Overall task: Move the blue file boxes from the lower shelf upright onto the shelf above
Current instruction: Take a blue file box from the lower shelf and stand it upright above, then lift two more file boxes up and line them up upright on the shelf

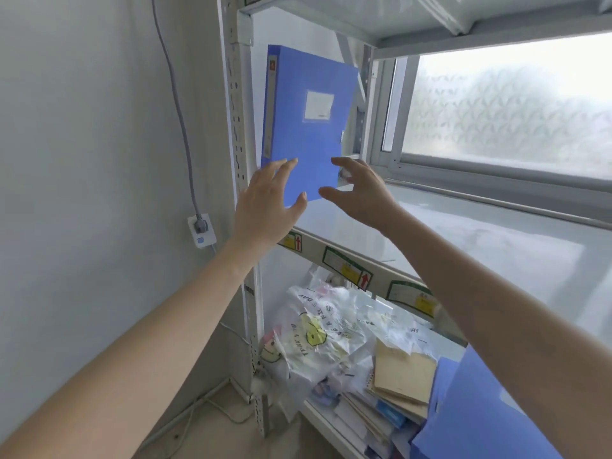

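A blue file box (308,124) with a white label stands upright at the far left end of the upper shelf (447,240), leaning slightly toward the left post. My left hand (268,203) is open just in front of its lower left corner, fingers spread. My right hand (361,193) is open at its lower right corner, fingers apart; neither hand grips the box. More blue file boxes (477,412) lie on the lower shelf at the bottom right, partly behind my right forearm.
The lower shelf holds plastic bags (321,336), brown envelopes (404,376) and stacked papers. A white metal post (241,134) frames the shelf's left side. A frosted window (506,111) sits behind the upper shelf. A wall socket with a plugged cable (201,228) is on the left.
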